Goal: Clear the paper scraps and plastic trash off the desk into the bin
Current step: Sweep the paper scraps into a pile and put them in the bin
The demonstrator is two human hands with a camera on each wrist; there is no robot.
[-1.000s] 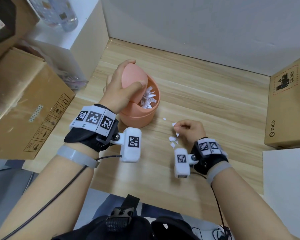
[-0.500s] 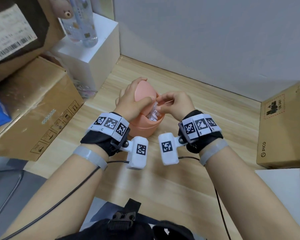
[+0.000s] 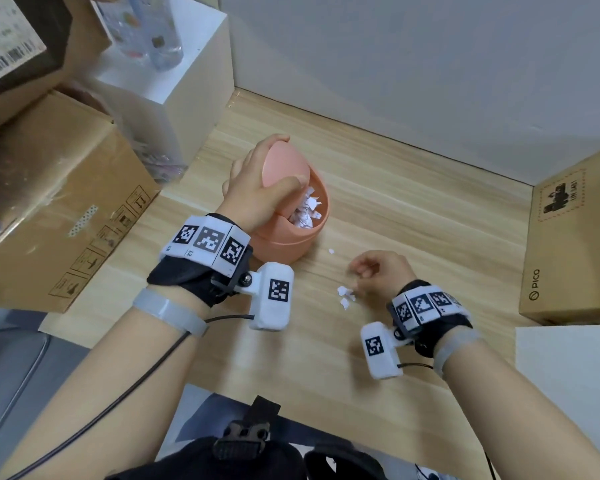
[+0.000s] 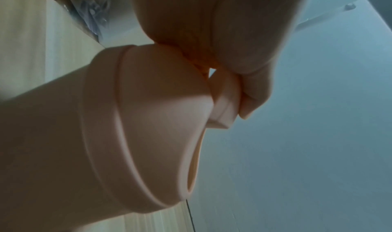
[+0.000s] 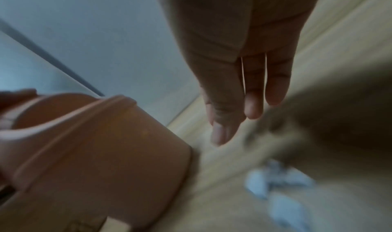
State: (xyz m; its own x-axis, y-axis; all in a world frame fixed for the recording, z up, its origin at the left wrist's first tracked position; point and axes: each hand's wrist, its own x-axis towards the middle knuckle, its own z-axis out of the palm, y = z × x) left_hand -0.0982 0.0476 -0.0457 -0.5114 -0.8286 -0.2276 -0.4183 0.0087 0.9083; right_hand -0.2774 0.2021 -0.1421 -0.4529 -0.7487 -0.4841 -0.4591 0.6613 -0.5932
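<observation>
A small pink bin (image 3: 291,237) stands on the wooden desk (image 3: 413,209) with white paper scraps (image 3: 307,211) showing in its mouth. My left hand (image 3: 253,195) grips the bin's swing lid (image 3: 284,164) and holds it tipped open, thumb on the near edge and fingers over the top. The left wrist view shows the thumb (image 4: 254,93) pressed on the lid (image 4: 224,104). My right hand (image 3: 374,271) hovers low, right of the bin, fingers relaxed and holding nothing. A few scraps (image 3: 345,296) lie on the desk beside it, and one tiny bit (image 3: 331,251) lies nearer the bin.
Cardboard boxes (image 3: 49,202) crowd the desk's left side. Behind them a white block (image 3: 174,81) carries clear bottles. A brown carton (image 3: 575,244) stands at the right edge with a white slab (image 3: 568,375) in front of it. A grey wall closes the back.
Half a second ago my right hand was at the bin's mouth with scraps. It has come back down to the desk, empty, by the loose scraps. My left hand has kept its hold on the lid.
</observation>
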